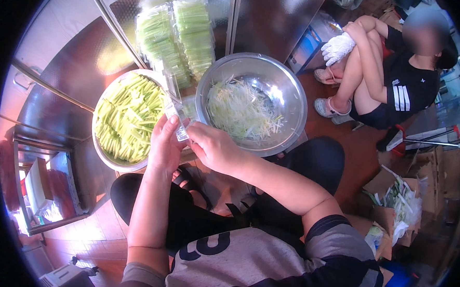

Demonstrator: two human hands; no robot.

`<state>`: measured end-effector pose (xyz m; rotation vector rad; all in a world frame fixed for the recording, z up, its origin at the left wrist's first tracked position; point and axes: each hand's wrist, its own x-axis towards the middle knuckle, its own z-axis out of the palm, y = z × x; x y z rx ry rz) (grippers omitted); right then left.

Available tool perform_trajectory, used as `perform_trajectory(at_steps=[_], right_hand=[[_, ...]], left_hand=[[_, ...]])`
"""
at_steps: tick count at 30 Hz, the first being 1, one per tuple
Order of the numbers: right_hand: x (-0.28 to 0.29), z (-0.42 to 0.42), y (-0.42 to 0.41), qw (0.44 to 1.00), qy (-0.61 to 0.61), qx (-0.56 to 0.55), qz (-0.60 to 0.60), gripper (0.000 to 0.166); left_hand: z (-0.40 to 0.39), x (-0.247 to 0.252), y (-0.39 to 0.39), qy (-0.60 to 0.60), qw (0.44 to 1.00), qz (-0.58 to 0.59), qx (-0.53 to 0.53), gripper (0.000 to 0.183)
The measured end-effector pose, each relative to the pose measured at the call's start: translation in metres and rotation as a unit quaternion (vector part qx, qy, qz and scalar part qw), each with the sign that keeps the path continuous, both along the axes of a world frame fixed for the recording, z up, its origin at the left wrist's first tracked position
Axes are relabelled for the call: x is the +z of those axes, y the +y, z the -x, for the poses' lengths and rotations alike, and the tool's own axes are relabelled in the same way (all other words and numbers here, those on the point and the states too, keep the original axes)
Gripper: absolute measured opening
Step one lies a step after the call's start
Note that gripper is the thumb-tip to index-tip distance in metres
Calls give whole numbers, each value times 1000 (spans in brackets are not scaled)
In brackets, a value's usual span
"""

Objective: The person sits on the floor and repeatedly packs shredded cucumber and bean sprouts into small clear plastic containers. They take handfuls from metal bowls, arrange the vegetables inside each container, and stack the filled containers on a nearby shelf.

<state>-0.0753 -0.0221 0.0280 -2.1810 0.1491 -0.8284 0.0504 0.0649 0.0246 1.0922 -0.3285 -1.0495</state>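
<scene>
Between the two bowls, both hands meet at a clear plastic clamshell box (176,108). My left hand (167,140) grips its left side with the thumb on top. My right hand (208,142) pinches its near right corner. The box is seen on a slant, so its contents are hard to tell. On the left, a metal bowl (97,144) is full of cut green vegetable stalks (128,118). To the right a larger steel bowl (294,104) holds pale shredded vegetable strips (239,111). Behind them stand stacked clear boxes of green stalks (194,36).
A seated person (401,74) is at the upper right, with white gloves (338,48) by the knees. Cardboard boxes (386,222) with vegetable scraps and a red dustpan (398,140) lie at right. Metal cabinet doors (275,21) stand behind the bowls.
</scene>
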Motion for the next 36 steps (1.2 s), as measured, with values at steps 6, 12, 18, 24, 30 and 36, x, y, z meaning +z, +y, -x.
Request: perform_trajectory(at_steps=[6, 12, 18, 24, 30, 36], right_hand=[[1, 3, -1, 998, 7, 37, -59, 24], [4, -2, -4, 953, 3, 95, -286, 34], [12, -1, -10, 900, 43, 170, -399, 20], [12, -2, -8, 888, 15, 170, -426, 18], [6, -4, -1, 950, 4, 83, -301, 15], [1, -11, 6, 956, -14, 78, -283, 10]], left_hand=[[-1, 12, 0, -80, 997, 19, -14, 70], [-5, -1, 3, -77, 996, 18, -28, 92], [1, 4, 1, -44, 998, 38, -14, 86], [2, 7, 4, -17, 999, 34, 9, 81], [7, 20, 6, -48, 999, 4, 11, 77], [-4, 14, 14, -103, 992, 9, 65, 69]])
